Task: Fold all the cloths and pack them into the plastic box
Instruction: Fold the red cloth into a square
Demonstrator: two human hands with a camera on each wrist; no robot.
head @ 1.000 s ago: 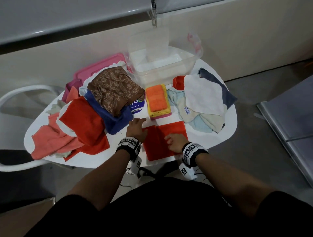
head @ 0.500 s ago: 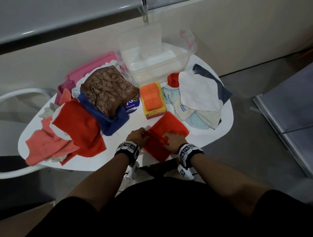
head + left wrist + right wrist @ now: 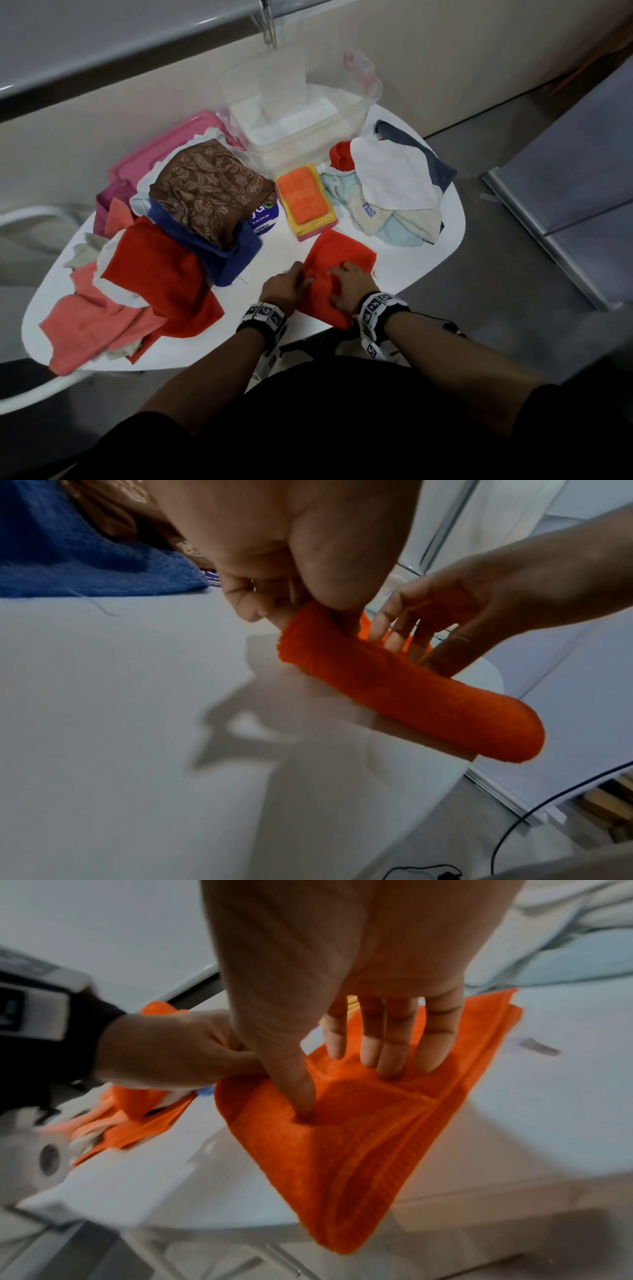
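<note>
the orange cloth (image 3: 337, 270) lies at the near edge of the white table (image 3: 260, 250), partly folded, one corner hanging past the rim toward the person. the left hand (image 3: 286, 289) has its fingertips and thumb curled onto the cloth's left folded edge, pinching it; the left wrist view shows that edge as a thick rolled fold nipped under the fingers. the right hand (image 3: 347, 286) rests on top just right of that pinch, fingers (image 3: 387, 1039) laid nearly straight and thumb pressed down into the pile, so it pins rather than clasps.

handling, as judged: terry-type fabric, light, soft and limp, with a grippy nap. it should crease readily but will spring open if released without a press. best hold is at the doubled edge or the corners, one hand anchoring the middle; the overhanging corner could drag the fold off the table.

containers: beyond the grip, at the far side of the table, stands the clear plastic box (image 3: 308, 137); no coloured cloth shows inside, only a pale bottom. between box and grip sits a small stack of folded cloths (image 3: 305, 202), orange on top. unfolded piles lie left (image 3: 164, 270) and right (image 3: 397, 192) of the hands. packing appears not yet begun.
</note>
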